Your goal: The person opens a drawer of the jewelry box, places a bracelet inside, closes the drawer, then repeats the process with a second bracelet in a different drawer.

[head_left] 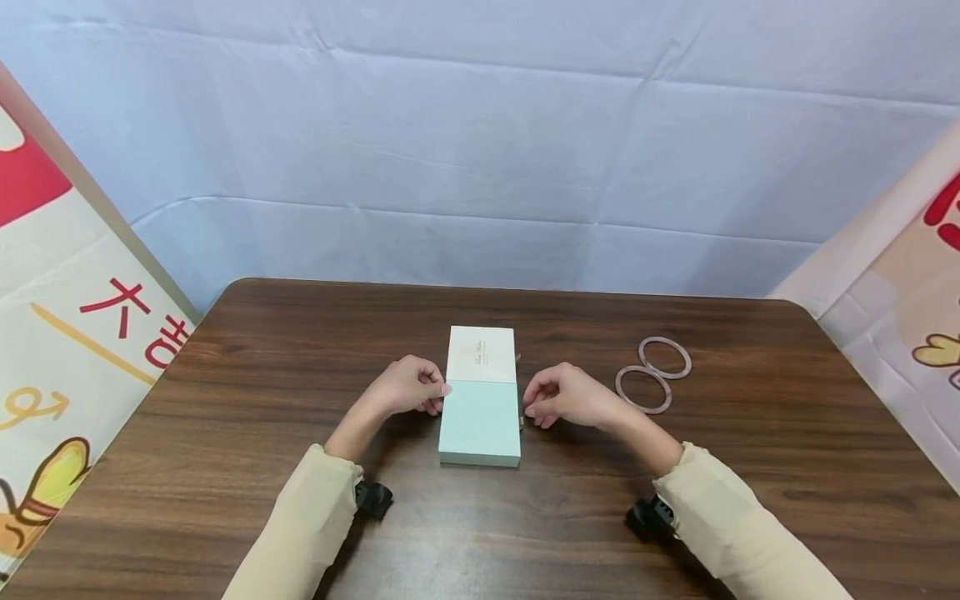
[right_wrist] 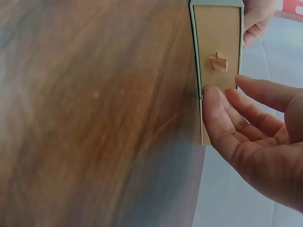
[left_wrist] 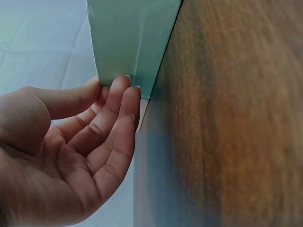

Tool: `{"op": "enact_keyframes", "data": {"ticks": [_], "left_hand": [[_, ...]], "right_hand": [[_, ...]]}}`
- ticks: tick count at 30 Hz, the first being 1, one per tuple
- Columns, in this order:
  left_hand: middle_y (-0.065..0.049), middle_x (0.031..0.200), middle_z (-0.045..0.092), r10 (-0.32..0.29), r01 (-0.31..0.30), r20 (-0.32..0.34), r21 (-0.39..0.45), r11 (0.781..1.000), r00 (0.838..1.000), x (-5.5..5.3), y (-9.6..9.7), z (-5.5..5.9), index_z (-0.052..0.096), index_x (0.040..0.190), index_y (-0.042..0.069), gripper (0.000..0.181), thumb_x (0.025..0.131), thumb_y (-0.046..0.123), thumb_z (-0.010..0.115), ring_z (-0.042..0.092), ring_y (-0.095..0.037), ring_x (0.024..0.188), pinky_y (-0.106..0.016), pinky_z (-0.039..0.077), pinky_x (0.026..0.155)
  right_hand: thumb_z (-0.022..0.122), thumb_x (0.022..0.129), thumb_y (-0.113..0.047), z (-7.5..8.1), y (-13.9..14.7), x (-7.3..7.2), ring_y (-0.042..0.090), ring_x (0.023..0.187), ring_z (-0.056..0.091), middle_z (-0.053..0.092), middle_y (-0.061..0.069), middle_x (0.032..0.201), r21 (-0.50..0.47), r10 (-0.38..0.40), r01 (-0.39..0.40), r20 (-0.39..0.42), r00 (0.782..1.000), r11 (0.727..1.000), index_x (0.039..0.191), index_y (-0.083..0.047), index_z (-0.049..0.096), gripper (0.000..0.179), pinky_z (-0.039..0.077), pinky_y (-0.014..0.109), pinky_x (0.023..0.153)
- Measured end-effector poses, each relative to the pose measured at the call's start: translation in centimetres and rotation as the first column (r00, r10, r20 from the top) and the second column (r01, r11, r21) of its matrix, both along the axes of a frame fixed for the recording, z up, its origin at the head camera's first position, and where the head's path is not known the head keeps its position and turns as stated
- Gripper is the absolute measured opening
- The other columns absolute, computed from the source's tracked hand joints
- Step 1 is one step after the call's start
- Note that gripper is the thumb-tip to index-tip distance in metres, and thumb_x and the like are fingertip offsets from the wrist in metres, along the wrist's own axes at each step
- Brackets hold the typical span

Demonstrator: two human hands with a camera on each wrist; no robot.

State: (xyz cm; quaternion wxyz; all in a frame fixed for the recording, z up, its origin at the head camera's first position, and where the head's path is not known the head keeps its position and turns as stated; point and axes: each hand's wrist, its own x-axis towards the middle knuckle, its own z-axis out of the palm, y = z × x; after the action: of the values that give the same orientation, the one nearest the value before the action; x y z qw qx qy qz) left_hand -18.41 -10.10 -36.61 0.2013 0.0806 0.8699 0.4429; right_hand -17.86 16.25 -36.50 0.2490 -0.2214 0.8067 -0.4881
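A mint-green box [head_left: 480, 421] lies on the table, with a white panel [head_left: 481, 354] bearing small print at its far end. My left hand [head_left: 408, 385] touches the box's left side, its thumb at the top edge and its fingertips by the side wall [left_wrist: 118, 42]. To the right of the box is my right hand [head_left: 566, 396], fingers loosely bent and nothing visibly held. In the right wrist view its fingertips are near a tan side face [right_wrist: 215, 38] with a small ribbon tab [right_wrist: 218, 63]. Whether they touch it I cannot tell.
Two pale pinkish rings [head_left: 665, 357] lie overlapping on the dark wooden table [head_left: 225, 467], right of the right hand. A light cloth [head_left: 480, 150] hangs behind the table. Printed panels [head_left: 90, 333] stand at both sides.
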Motion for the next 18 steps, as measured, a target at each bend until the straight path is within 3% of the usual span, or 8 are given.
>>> {"op": "enact_keyframes", "data": {"ticks": [11, 18], "left_hand": [[-0.008, 0.066, 0.063, 0.004, -0.004, 0.005, -0.003, 1.0, 1.0, -0.08, 0.0, -0.14, 0.061, 0.078, 0.0, 0.017, 0.089, 0.012, 0.06, 0.062, -0.016, 0.062, -0.03, 0.05, 0.062], [-0.008, 0.066, 0.063, 0.01, -0.01, 0.019, 0.001, 1.0, 1.0, -0.07, -0.05, -0.01, 0.061, 0.077, 0.001, 0.017, 0.089, 0.013, 0.06, 0.062, -0.017, 0.062, -0.031, 0.05, 0.063]], "right_hand": [[0.061, 0.083, 0.007, -0.3, -0.4, 0.06, 0.032, 0.068, 0.064, 0.062, 0.024, 0.08, -0.052, 0.01, -0.005, 0.11, 0.994, 0.999, 0.089, 0.015, 0.058, 0.011, 0.052, 0.043, 0.065], [0.06, 0.082, 0.008, -0.55, -0.62, -0.02, 0.028, 0.066, 0.064, 0.061, 0.022, 0.077, -0.077, 0.012, -0.001, 0.14, 0.99, 0.997, 0.086, 0.014, 0.058, 0.008, 0.052, 0.042, 0.064]]}}
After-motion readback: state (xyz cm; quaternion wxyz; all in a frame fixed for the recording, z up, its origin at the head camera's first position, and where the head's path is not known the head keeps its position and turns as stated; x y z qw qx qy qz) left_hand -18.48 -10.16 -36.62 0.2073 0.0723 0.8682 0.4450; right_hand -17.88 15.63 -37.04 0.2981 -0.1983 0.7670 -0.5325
